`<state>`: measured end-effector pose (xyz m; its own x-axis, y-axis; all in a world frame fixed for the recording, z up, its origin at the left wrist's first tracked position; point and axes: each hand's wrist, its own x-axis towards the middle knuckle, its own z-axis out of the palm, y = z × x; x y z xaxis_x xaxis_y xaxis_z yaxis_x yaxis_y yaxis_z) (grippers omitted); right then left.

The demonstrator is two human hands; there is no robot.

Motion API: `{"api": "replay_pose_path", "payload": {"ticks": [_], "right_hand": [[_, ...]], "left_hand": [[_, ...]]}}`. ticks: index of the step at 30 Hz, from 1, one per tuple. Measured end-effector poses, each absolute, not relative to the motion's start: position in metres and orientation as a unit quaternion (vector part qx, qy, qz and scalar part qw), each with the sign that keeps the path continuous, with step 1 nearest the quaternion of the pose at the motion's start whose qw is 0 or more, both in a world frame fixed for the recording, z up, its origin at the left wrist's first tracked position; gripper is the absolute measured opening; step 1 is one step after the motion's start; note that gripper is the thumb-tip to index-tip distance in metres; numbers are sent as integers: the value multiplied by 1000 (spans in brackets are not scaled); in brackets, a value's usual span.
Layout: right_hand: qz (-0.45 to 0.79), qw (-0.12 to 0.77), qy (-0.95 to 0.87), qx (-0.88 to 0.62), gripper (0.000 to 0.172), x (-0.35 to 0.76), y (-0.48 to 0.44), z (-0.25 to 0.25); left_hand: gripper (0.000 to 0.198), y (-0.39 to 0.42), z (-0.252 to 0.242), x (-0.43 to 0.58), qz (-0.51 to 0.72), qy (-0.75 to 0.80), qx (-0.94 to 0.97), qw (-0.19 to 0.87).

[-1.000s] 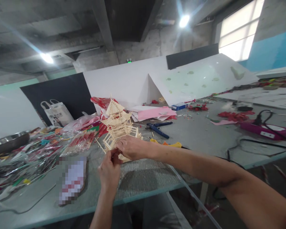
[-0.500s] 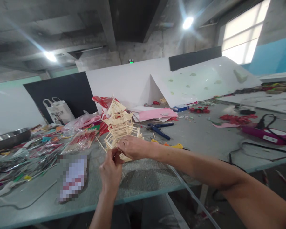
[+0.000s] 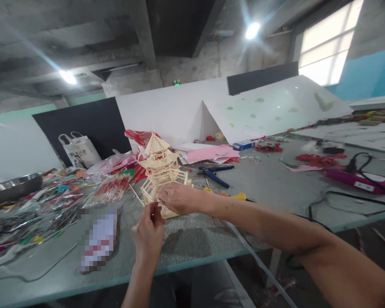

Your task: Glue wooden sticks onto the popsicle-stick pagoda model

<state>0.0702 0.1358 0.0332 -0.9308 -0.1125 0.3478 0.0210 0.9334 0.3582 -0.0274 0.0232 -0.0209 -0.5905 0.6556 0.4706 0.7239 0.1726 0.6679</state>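
A small pagoda model (image 3: 158,167) built of thin pale wooden sticks stands on the grey table (image 3: 276,184). My right hand (image 3: 176,197) lies over its base, fingers curled on the lower frame. My left hand (image 3: 147,233) is just in front of the base, its fingers pinched together near the model's front edge. What the pinch holds is too small to make out.
Packets of sticks and coloured wrappers (image 3: 51,201) litter the table's left side, with a metal tray (image 3: 13,186) behind. Blue pliers (image 3: 213,175), a yellow-handled tool (image 3: 234,196), a magenta device with black cable (image 3: 359,179) and pink paper (image 3: 208,152) lie to the right. White boards stand behind.
My left hand has drawn back a little from the model's base toward me. My right hand stays on the base.
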Motion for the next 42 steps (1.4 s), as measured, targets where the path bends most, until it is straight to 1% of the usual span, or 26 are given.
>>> {"api": "replay_pose_path", "payload": {"ticks": [4, 8, 13, 19, 24, 34, 42], "right_hand": [[-157, 185, -970, 13, 14, 71, 136, 33], [-132, 184, -974, 17, 17, 71, 141, 34], [-112, 188, -975, 34, 17, 74, 148, 36], [-132, 172, -976, 8, 15, 82, 149, 40], [-148, 167, -974, 29, 15, 80, 149, 38], [-158, 161, -974, 35, 17, 79, 148, 36], [-146, 160, -976, 31, 18, 81, 147, 38]], "left_hand": [[28, 24, -23, -27, -484, -752, -447, -19], [31, 25, -21, -25, -503, -740, -444, -41], [32, 25, -20, -25, -512, -730, -450, -36], [30, 26, -21, -24, -501, -736, -454, -19], [31, 26, -18, -23, -491, -741, -458, -21], [34, 27, -17, -23, -488, -739, -464, 1], [33, 27, -21, -25, -501, -730, -466, -3]]}}
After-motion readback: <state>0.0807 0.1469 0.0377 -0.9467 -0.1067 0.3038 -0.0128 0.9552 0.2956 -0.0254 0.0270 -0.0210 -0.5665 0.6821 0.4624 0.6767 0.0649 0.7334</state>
